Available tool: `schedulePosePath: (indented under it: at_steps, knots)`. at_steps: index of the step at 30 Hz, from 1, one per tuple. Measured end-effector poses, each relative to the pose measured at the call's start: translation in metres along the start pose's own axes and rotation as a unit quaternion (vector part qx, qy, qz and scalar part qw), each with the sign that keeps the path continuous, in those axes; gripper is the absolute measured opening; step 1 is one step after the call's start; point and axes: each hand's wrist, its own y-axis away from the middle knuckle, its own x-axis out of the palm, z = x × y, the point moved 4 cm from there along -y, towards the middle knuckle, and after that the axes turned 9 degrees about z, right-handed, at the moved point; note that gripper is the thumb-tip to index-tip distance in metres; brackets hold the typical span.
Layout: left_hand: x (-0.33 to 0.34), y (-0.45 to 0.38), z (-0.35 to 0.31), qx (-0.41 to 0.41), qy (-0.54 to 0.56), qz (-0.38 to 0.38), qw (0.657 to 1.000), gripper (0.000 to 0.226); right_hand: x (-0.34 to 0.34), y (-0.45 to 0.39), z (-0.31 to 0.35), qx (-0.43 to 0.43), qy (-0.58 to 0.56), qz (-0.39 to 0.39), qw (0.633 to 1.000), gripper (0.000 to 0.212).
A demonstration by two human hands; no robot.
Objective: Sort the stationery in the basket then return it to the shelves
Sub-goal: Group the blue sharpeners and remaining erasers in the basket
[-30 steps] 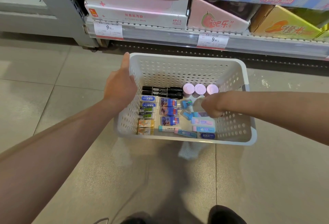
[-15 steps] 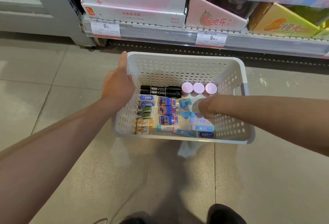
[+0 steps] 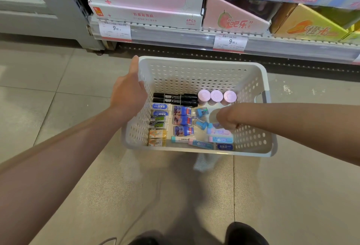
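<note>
A white perforated basket (image 3: pixel 202 69) sits on the floor in front of the shelf. My left hand (image 3: pixel 128 95) grips its left rim, thumb pointing up along the edge. My right hand (image 3: pixel 226 118) reaches inside on the right, fingers curled down onto the pastel erasers (image 3: pixel 220 139); whether they pinch one is hidden. Inside lie two black markers (image 3: pixel 175 98), three pink-capped tubs (image 3: pixel 216 95), a column of blue, green and yellow erasers (image 3: pixel 158 120), three carded packs (image 3: pixel 183 120) and blue sharpeners (image 3: pixel 201 112).
The bottom shelf (image 3: pixel 175 37) runs behind the basket, with price tags (image 3: pixel 115 29) and pink (image 3: pixel 233 17) and orange (image 3: pixel 311 26) display boxes. A grey shelf upright (image 3: pixel 64 11) stands at the left. Tiled floor surrounds the basket; my shoes (image 3: pixel 245 234) are at the bottom edge.
My right hand has edged slightly left and down toward the pastel erasers. My left hand keeps its hold on the basket rim.
</note>
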Motion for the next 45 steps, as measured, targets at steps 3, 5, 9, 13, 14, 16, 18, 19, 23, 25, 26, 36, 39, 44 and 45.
schedulePosePath:
  at_steps: [3, 5, 9, 13, 14, 16, 18, 19, 23, 25, 26, 36, 39, 44, 45]
  knots:
    - [0.0, -0.001, 0.0, -0.003, -0.005, -0.002, 1.0, 0.065, -0.003, -0.001, -0.012, 0.014, -0.048, -0.034, 0.998, 0.042]
    - [0.0, -0.001, 0.0, -0.004, -0.009, -0.004, 1.0, 0.066, -0.01, 0.005, -0.019, 0.023, -0.098, -0.086, 0.991, 0.045]
    - [0.0, -0.001, 0.001, -0.005, -0.015, -0.009, 1.0, 0.066, -0.01, 0.003, -0.024, -0.007, -0.128, -0.1, 0.987, 0.034]
    - [0.001, -0.001, 0.001, -0.01, -0.016, -0.01, 1.0, 0.066, -0.007, -0.005, -0.029, -0.032, -0.259, -0.088, 0.961, 0.025]
    - [0.001, -0.001, 0.0, -0.011, -0.014, -0.009, 1.0, 0.066, -0.006, -0.007, -0.029, -0.031, -0.278, -0.096, 0.955, 0.026]
    - [0.0, -0.001, 0.0, -0.012, -0.012, -0.007, 1.0, 0.066, -0.009, -0.01, -0.029, -0.044, -0.271, -0.129, 0.953, 0.029]
    - [0.0, -0.001, -0.001, -0.011, -0.013, -0.006, 1.0, 0.066, -0.008, -0.013, -0.027, -0.048, -0.271, -0.146, 0.95, 0.03]
    - [0.0, -0.001, -0.001, -0.011, -0.014, -0.006, 1.0, 0.066, -0.007, -0.016, -0.025, -0.05, -0.275, -0.146, 0.949, 0.032]
    - [0.0, -0.002, 0.001, -0.004, -0.012, -0.008, 1.0, 0.066, -0.003, -0.015, -0.018, -0.062, -0.269, -0.137, 0.951, 0.036]
    - [0.001, -0.002, 0.002, -0.004, -0.011, -0.01, 1.0, 0.066, -0.002, -0.016, -0.015, -0.063, -0.24, -0.126, 0.961, 0.036]
    - [0.001, -0.002, 0.002, -0.005, -0.013, -0.011, 1.0, 0.066, -0.002, -0.017, -0.013, -0.064, -0.229, -0.115, 0.965, 0.035]
    - [0.001, -0.001, 0.002, -0.014, -0.005, -0.005, 1.0, 0.067, 0.001, 0.004, 0.007, -0.157, -0.146, -0.153, 0.965, 0.04]
    - [0.001, -0.002, 0.002, -0.009, -0.003, -0.004, 1.0, 0.067, 0.004, 0.003, 0.013, -0.178, -0.097, -0.151, 0.968, 0.041]
    - [0.001, -0.001, 0.001, -0.012, -0.006, -0.005, 1.0, 0.066, 0.008, -0.002, 0.018, -0.179, -0.021, -0.169, 0.969, 0.042]
    - [0.001, -0.001, 0.001, -0.012, -0.005, -0.006, 1.0, 0.066, 0.008, -0.003, 0.018, -0.179, -0.014, -0.174, 0.968, 0.041]
